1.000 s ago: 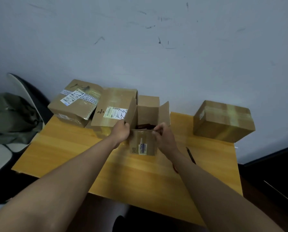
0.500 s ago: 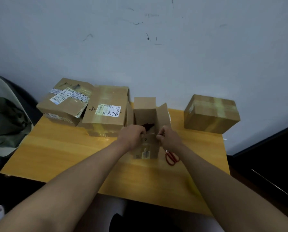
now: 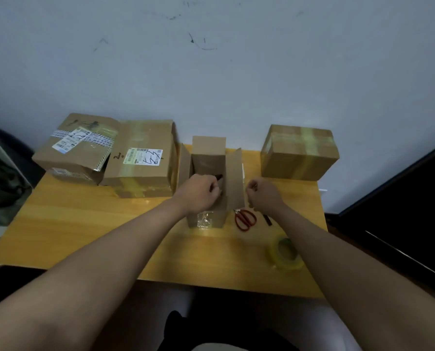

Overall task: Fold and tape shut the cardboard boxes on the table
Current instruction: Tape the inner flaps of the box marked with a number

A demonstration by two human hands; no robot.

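Head view: the open box [image 3: 209, 183] stands mid-bench, its far flap upright and both side flaps splayed. My left hand [image 3: 198, 192] sits over the near edge with its grip curled down into the opening, pressing the near flap inward as far as I can judge; whether the fingers pinch anything inside I cannot tell. My right hand [image 3: 263, 195] hangs just right of the right flap, its grip loosely curled and holding nothing that I can see.

The risks I see from here: the box is tall and narrow, so a hard push on the near flap could tip it backward or slide it toward the wall. Something dark sticks up inside, which may keep the flaps from lying flat. The scissors [image 3: 245, 219] lie touching the box's right foot, right where my hand would sweep. The tape [image 3: 284, 252] rests near the bench [image 3: 85, 224] edge, under my right forearm, and a careless elbow could knock it off.
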